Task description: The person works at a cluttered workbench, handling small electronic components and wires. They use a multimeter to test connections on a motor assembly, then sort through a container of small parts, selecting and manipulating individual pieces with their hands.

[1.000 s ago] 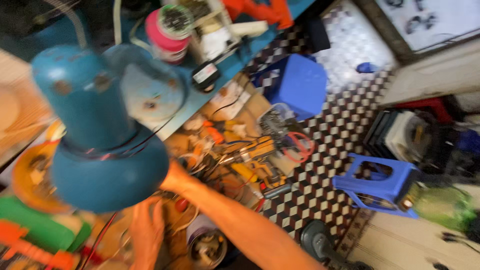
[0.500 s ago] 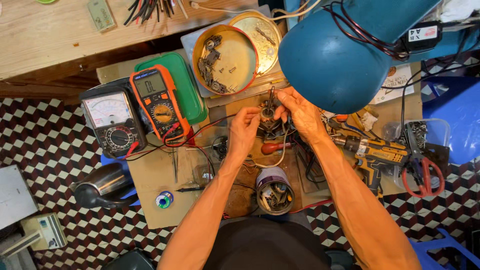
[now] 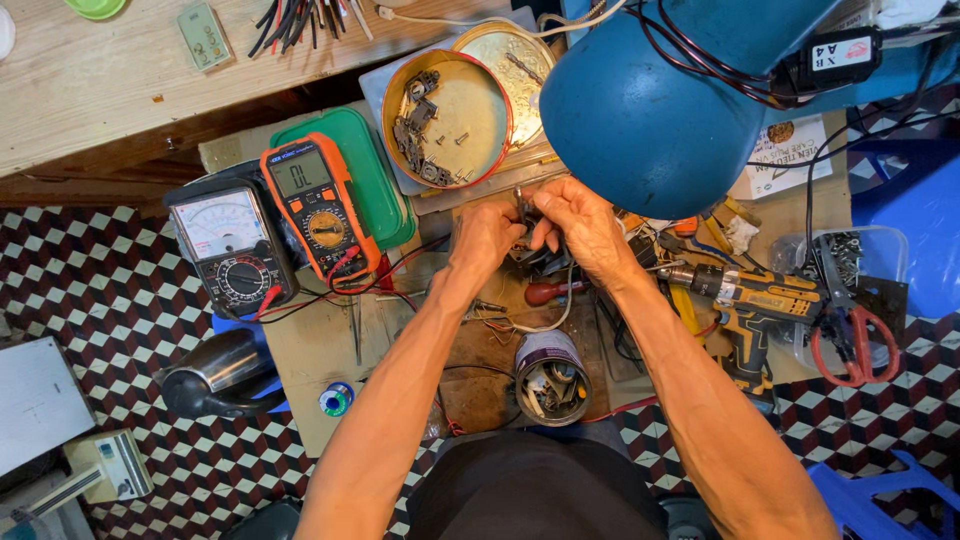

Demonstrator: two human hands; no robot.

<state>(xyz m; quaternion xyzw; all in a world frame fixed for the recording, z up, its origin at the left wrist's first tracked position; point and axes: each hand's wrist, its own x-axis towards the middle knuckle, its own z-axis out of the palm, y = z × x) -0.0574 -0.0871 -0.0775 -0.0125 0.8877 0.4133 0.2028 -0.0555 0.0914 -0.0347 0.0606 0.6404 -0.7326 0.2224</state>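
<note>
Where my two forearms meet above the cluttered desk [image 3: 300,350], my left hand [image 3: 485,238] and my right hand [image 3: 580,225] close together on one small dark metal part [image 3: 528,215]. Left grip: fingers curled, pinching the part from its left side. Right grip: thumb and fingers clenched on the same part from the right; the fingers hide most of it, so its exact shape is, as far as I can tell, that of a small black assembly with a thin metal tip standing up. The part sits at the middle of the desk, just below the round orange-rimmed tin [image 3: 447,120] that holds loose screws and dark fittings, and beside the blue lamp shade [image 3: 650,110] that overhangs my right hand. Below my hands lie a red-handled screwdriver [image 3: 550,292] and an open can [image 3: 552,380] filled with small hardware. Left of my left arm: an orange digital multimeter [image 3: 315,205] resting on a green lid [image 3: 370,170], and a black analogue meter [image 3: 228,245] touching its side, their red and black leads trailing across the desk. Right of my right arm: a yellow-and-black cordless drill [image 3: 750,300] and, beyond it, red-handled scissors [image 3: 850,335]. A steel kettle [image 3: 215,375] stands at the lower left, over the chequered floor [image 3: 100,300].
</note>
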